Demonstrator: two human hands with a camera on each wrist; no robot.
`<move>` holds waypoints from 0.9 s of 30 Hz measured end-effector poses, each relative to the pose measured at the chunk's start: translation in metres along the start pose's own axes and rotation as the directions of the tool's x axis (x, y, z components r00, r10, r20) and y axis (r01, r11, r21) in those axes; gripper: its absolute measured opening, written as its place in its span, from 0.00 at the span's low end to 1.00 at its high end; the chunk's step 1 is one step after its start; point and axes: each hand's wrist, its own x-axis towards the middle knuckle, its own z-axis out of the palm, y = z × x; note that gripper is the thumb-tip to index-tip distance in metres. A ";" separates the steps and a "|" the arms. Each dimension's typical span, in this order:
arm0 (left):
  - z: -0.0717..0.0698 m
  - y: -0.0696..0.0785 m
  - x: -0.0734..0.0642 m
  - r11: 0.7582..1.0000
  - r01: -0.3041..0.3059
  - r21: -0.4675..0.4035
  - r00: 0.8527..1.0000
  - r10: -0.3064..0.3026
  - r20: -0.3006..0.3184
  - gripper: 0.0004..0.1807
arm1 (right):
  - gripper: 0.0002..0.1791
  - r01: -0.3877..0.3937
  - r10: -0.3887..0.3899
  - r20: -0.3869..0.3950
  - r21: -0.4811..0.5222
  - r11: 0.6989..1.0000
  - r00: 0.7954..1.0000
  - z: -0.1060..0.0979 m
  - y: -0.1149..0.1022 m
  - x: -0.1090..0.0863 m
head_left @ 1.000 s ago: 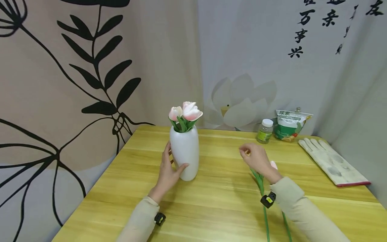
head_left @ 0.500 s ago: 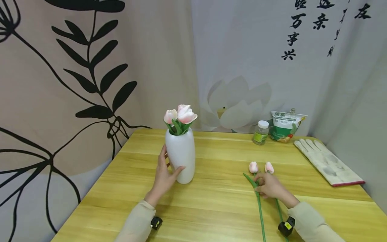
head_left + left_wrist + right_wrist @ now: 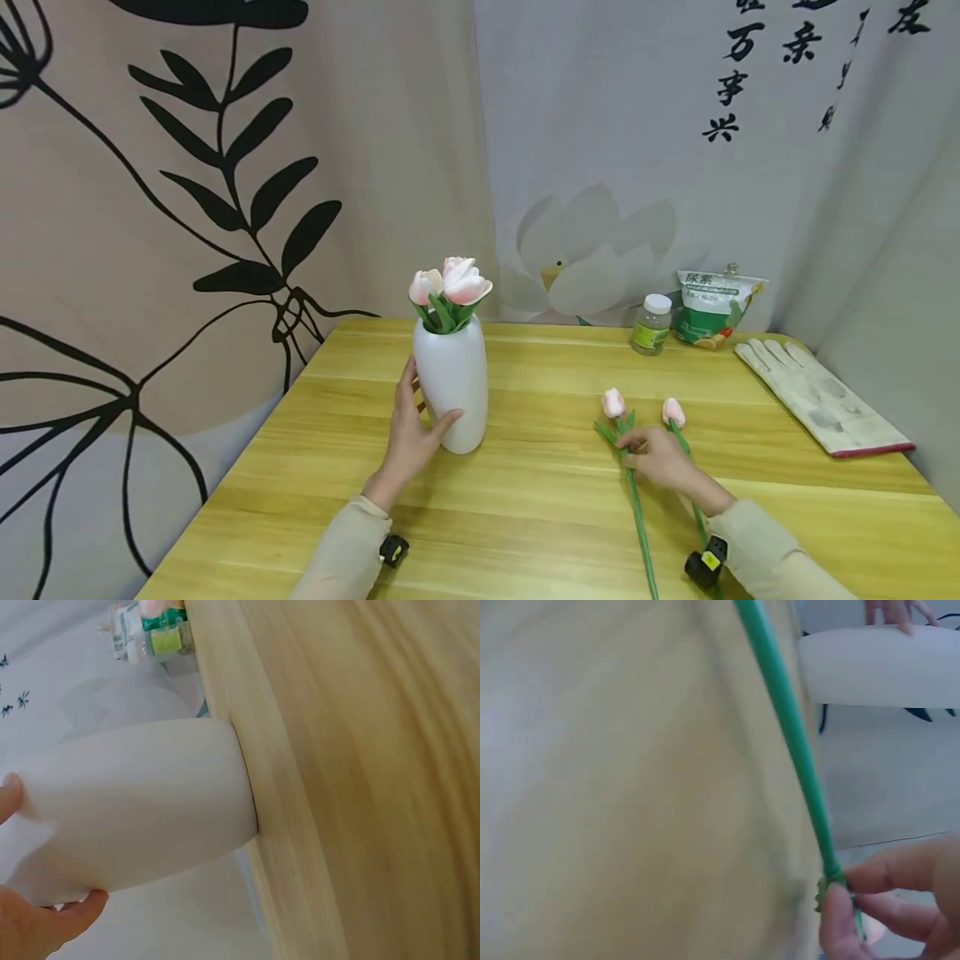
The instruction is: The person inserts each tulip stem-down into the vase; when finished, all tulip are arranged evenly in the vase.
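Left hand [image 3: 407, 442] grips white vase [image 3: 453, 387] standing well in from the table [image 3: 525, 517]'s left edge, right hand [image 3: 660, 460] pinches pink tulip [image 3: 793, 735] below its bloom, second tulip [image 3: 673, 412] just beside, wide tabletop stretch between vase and tulips.

The vase [image 3: 452, 383] stands upright on the tabletop [image 3: 540, 517], left of 2 loose tulips, with 2 more tulips [image 3: 463, 283] in its mouth. The left hand [image 3: 411, 437] is around the vase's left and near side. Well to the right, the right hand [image 3: 662, 457] is at the stem of the left loose tulip [image 3: 613, 403]; the right loose tulip [image 3: 673, 412] runs beneath that arm. Behind them, the jar [image 3: 652, 327] stands just left of the pouch [image 3: 708, 321]. The glove [image 3: 821, 404] lies at the right, nearer than the pouch. Curtains [image 3: 600, 100] hang behind the tabletop.
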 end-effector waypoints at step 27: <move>0.001 0.011 0.001 0.999 0.049 -0.018 0.998 -0.049 0.027 0.53 | 0.13 0.822 -0.734 -0.679 -0.425 0.380 -0.012 -0.040 -0.312 0.070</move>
